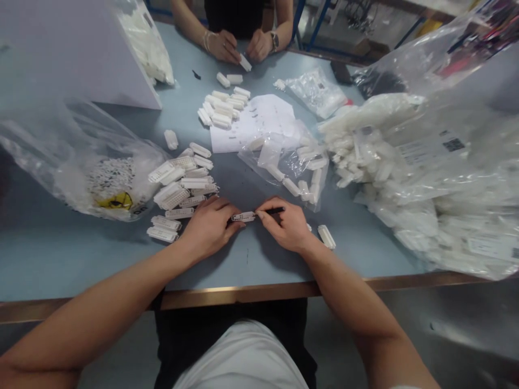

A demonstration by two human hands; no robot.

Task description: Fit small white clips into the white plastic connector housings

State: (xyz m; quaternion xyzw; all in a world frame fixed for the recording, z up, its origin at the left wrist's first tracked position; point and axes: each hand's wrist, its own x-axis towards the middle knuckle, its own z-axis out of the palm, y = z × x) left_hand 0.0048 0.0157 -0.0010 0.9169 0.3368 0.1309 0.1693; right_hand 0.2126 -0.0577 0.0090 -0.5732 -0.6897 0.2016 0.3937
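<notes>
Near the table's front, my left hand (211, 224) grips one end of a white plastic connector housing (243, 216) with rows of small holes. My right hand (286, 224) is closed around a thin black pen-like tool (275, 210), whose tip meets the housing's right end. Just left of my left hand lies a loose pile of similar white housings (194, 182), several with their holes facing up. One more housing (326, 236) rests to the right of my right wrist.
Across the table, a co-worker's hands (227, 47) hold a white piece. Printed paper (273, 111) and a clear bag of white parts (290, 162) lie mid-table. A bag of small pieces (113, 178) stands left; large plastic bags (430, 151) fill the right side.
</notes>
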